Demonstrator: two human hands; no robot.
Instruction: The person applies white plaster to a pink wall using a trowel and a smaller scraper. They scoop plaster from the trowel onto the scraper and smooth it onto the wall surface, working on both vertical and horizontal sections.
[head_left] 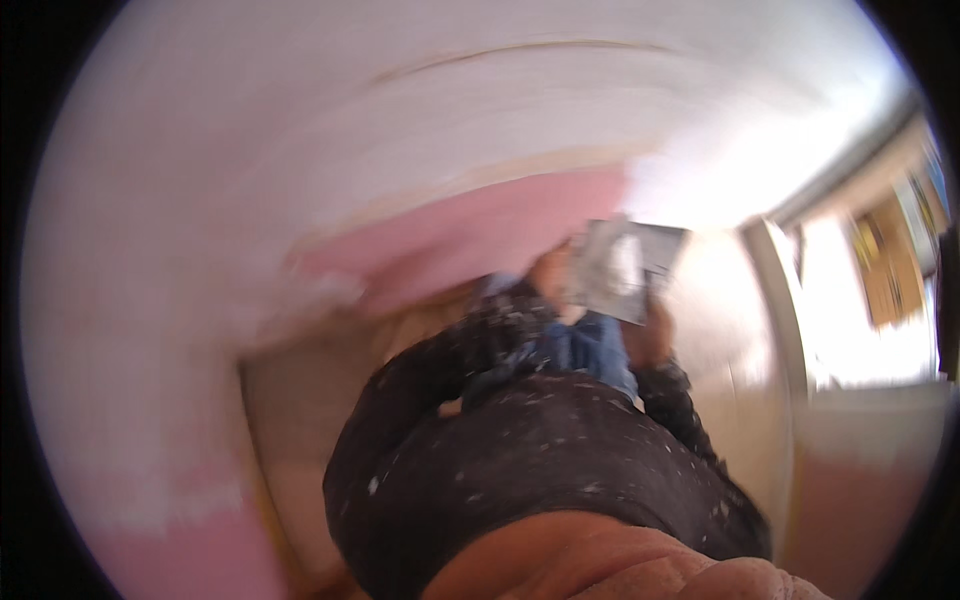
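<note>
Head view, from my remote station: the left hand (pixel 549 275) is closed on the left edge of a flat grey plate (pixel 600 283), which sits between the hands, out in front of the speckled dark top (pixel 520 450) and above the blue jeans (pixel 590 345). The right hand (pixel 655 332) is at the plate's lower right corner; motion blur smears its fingers, so I cannot tell whether they pinch the edge or curl round something dark there. A white patch (pixel 627 262) lies on the plate's face, and a darker flat piece (pixel 664 242) shows at its upper right, possibly a second blade. Beyond the hands is a pink wall band (pixel 510 215), with whitish wall (pixel 350 150) above it; well off to the right of the hands stands a light wooden panel (pixel 888 262). Handling estimate: I judge the plate thin, stiff, fairly light and not fragile, its edges narrow and perhaps sharp, its face slippery wherever the white patch is wet. Best hold, in my judgement: thumb and fingers well back along the left edge, clear of the white, keeping the face level.
</note>
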